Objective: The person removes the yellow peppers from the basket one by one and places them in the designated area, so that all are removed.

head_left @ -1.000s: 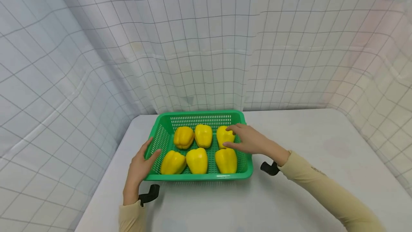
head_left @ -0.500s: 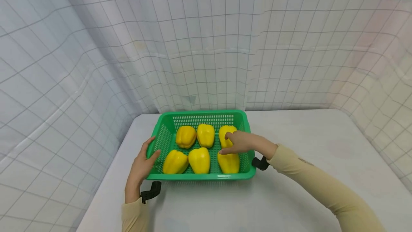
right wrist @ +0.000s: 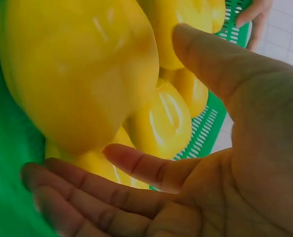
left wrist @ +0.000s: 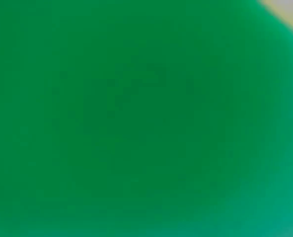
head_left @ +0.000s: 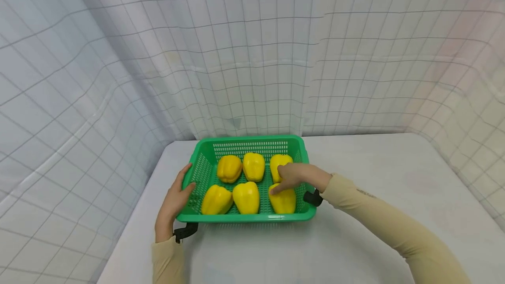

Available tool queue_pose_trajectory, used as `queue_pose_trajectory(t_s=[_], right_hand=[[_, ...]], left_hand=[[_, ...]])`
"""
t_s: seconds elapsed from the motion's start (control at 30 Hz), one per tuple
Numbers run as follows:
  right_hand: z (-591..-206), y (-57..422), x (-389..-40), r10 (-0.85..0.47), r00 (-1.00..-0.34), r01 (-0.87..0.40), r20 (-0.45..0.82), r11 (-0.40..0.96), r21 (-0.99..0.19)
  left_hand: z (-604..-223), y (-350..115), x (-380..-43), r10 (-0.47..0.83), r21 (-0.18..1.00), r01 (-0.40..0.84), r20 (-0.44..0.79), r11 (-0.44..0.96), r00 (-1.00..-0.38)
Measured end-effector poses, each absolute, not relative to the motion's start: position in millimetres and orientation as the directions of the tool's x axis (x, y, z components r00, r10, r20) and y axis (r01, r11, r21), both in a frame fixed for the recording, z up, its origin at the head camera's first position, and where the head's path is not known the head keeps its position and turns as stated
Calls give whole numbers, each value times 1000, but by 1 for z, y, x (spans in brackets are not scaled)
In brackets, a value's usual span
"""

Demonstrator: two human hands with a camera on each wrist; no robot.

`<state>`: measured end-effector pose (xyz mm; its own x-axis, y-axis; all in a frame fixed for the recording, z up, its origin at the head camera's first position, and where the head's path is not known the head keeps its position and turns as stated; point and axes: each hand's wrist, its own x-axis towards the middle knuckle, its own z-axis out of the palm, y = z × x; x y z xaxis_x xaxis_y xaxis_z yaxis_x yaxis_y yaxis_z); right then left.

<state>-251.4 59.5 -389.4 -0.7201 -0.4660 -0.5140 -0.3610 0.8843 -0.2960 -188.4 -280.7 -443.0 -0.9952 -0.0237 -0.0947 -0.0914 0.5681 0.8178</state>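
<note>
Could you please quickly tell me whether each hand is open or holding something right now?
Left hand: holding the basket by its left rim.
Right hand: open by the near right pepper, gripping nothing.

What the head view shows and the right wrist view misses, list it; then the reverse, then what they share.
Only the head view: both tan sleeves, the black wrist devices and the back of the right hand.
Only the right wrist view: that hand's palm.
Both: the left hand, green basket, yellow peppers and part of the grid-lined curtain.
</note>
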Motion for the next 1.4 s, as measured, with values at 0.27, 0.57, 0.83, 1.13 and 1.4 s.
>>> queue_pose_trajectory(t_s=[0.27, 0.57, 0.83, 1.13, 1.4], right_hand=[[-397, 50, -249, -411, -705, -312, -579, 912, -267], [-400, 43, -249, -393, -700, -261, -597, 918, -299], [-402, 45, -252, -408, -689, -215, -599, 904, -369], [-407, 46, -254, -446, -670, -211, -594, 881, -424], [-412, 48, -258, -476, -659, -222, -583, 863, -453]], left_hand=[[-445, -279, -188, -20, 845, -93, -98, 527, -995], [-441, -281, -186, -37, 838, -113, -111, 534, -993], [-441, -280, -187, -39, 835, -121, -119, 537, -992], [-445, -281, -188, -40, 841, -122, -119, 526, -992], [-445, -282, -189, -40, 843, -124, -120, 524, -992]])
